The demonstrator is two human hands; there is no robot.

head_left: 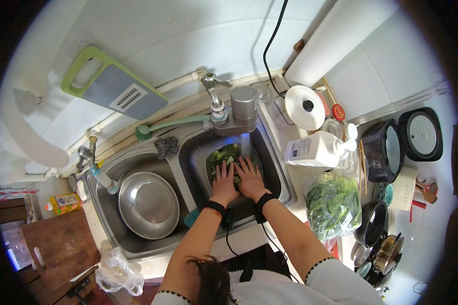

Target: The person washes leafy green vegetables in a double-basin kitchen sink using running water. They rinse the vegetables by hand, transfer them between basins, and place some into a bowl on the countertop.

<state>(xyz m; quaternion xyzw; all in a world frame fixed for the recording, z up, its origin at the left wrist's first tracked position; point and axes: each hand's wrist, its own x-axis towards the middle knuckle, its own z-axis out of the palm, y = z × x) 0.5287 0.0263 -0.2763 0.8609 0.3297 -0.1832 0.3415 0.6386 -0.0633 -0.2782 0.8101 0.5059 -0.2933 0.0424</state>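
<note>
Green leafy vegetables (224,153) lie in a bowl or basin in the right sink basin (194,152), under water running from the tap's filter (244,108). My left hand (224,185) rests palm down on the leaves with its fingers spread. Beside it, my right hand (250,178) also presses on them, fingers apart. Both wrists wear black bands with cables. The bowl's edge is partly hidden by my hands. A metal bowl (149,206) stands in the left basin.
On the right counter are a bag of leafy greens (333,204), a white pump bottle (313,148) and a white lid (304,107). A green-handled brush (175,122) and a grey scourer (166,147) lie behind the basins. A plastic bag (119,270) sits at the front left.
</note>
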